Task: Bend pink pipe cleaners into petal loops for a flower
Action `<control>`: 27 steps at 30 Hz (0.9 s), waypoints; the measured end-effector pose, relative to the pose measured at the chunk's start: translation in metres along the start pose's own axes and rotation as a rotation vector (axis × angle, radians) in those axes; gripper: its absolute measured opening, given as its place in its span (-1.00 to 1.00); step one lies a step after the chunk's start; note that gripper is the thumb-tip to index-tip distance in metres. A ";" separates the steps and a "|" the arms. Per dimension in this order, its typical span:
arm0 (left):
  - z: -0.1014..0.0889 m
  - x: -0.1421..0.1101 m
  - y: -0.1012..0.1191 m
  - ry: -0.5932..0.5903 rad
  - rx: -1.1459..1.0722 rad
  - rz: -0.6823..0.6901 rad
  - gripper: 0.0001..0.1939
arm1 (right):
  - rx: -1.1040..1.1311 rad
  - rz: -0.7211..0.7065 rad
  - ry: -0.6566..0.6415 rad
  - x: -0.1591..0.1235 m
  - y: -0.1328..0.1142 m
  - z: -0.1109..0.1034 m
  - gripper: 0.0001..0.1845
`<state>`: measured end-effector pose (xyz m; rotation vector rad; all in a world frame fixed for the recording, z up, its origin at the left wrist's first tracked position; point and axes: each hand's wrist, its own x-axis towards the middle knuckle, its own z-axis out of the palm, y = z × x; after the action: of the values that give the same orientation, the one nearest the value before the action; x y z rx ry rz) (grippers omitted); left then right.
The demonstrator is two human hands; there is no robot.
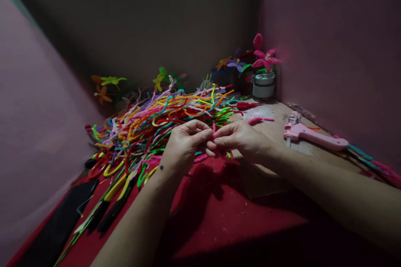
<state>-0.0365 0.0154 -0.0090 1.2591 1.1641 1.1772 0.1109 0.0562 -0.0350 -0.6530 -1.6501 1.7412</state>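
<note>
Both my hands meet above the red cloth, fingertips pinching a pink pipe cleaner (pixel 214 127). My left hand (pixel 189 142) has thumb and forefinger closed on it, and its short end sticks up between the hands. From the other side my right hand (pixel 238 137) grips the same piece, with more pink fuzzy stem hanging below the fingers. How the piece is bent inside the fingers is partly hidden. Just behind my hands spreads a large heap of many-coloured pipe cleaners (pixel 147 112).
A pink glue gun (pixel 316 135) lies on cardboard (pixel 275 117) at right. Pliers with yellow-black handles (pixel 117 200) and a black flat object (pixel 59 225) rest at left. Pipe-cleaner flowers, one pink (pixel 266 59), stand behind, near a grey-white container (pixel 263 87). Walls close both sides.
</note>
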 end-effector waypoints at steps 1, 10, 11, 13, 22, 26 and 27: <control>-0.001 0.001 0.000 0.008 0.025 0.006 -0.81 | -0.011 -0.003 -0.008 0.000 0.001 -0.001 -0.80; 0.002 0.001 -0.005 0.173 0.482 0.165 -0.87 | -0.170 0.055 0.046 0.001 0.006 -0.001 -0.85; 0.002 0.001 -0.005 0.194 0.573 0.226 -0.88 | -0.178 0.064 0.049 0.002 0.005 -0.001 -0.85; 0.000 0.002 -0.006 0.239 0.740 0.341 -0.89 | -0.185 0.071 0.047 0.002 0.005 0.000 -0.84; -0.001 0.005 -0.009 0.244 0.777 0.307 -0.84 | -0.340 0.104 0.066 -0.001 -0.006 0.007 -0.78; 0.002 0.004 -0.008 0.297 0.821 0.385 -0.85 | -0.337 0.093 0.098 -0.001 -0.004 0.008 -0.78; 0.001 0.004 -0.007 0.272 0.738 0.320 -0.84 | -0.306 0.090 0.099 -0.001 -0.004 0.007 -0.79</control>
<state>-0.0350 0.0198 -0.0156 1.9337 1.7401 1.2151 0.1065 0.0506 -0.0308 -0.9521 -1.8588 1.5016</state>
